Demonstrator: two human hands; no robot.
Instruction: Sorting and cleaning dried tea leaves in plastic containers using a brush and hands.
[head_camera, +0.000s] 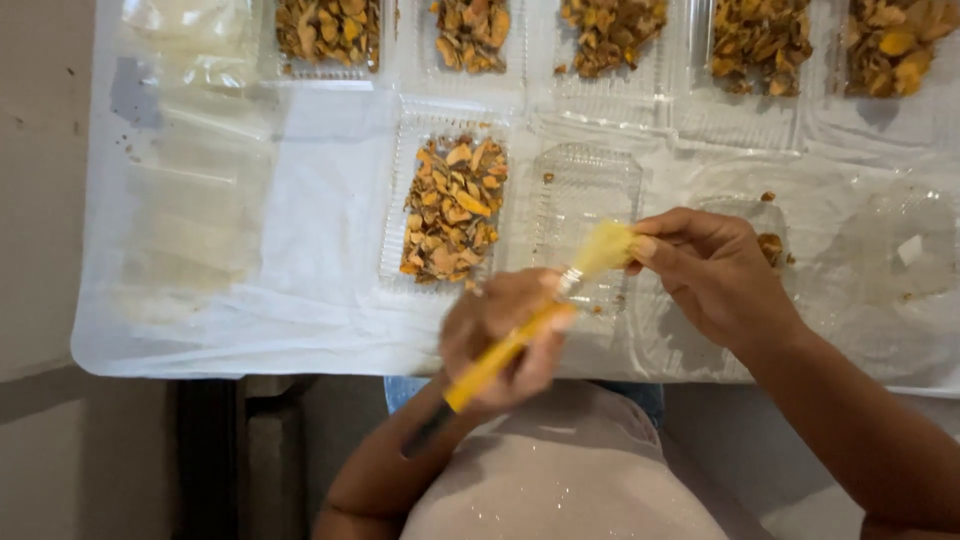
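Observation:
My left hand (500, 335) is blurred and grips the yellow handle of a small brush (520, 335) that slants up to the right. Its pale yellow bristles (603, 247) meet the fingertips of my right hand (715, 270), which pinch or touch the bristle tip. Both hands hover over an open, empty clear plastic box (585, 195) near the table's front edge. Just left of it lies a clear box filled with dried orange-brown pieces (452, 208).
A white plastic sheet (320, 210) covers the table. Several clear boxes of the same dried pieces (610, 30) line the far edge. Empty clear packaging (195, 200) is stacked at the left, more clear plastic (900, 240) at the right.

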